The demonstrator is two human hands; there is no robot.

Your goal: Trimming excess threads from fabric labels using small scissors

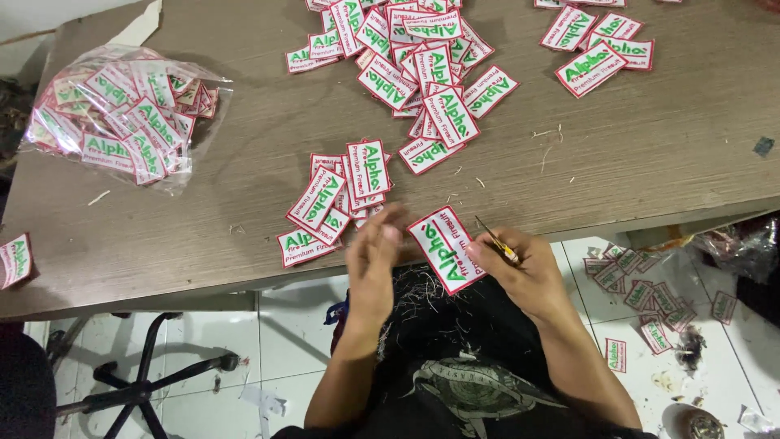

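Note:
My right hand (524,272) holds a white rectangular patch (445,248) with a red border and green lettering, and small yellow-handled snips (496,241) stick up from the same hand. My left hand (372,258) is blurred, fingers apart, just left of the patch and close to a small pile of like patches (333,203) at the table's front edge. I cannot tell whether it touches either. Thread clippings lie on my dark lap (431,305).
A larger heap of patches (422,69) lies mid-table, and another group (597,45) at the back right. A clear plastic bag of patches (122,114) sits on the left of the brown table (650,154). More patches (642,289) litter the tiled floor. A chair base (142,382) stands lower left.

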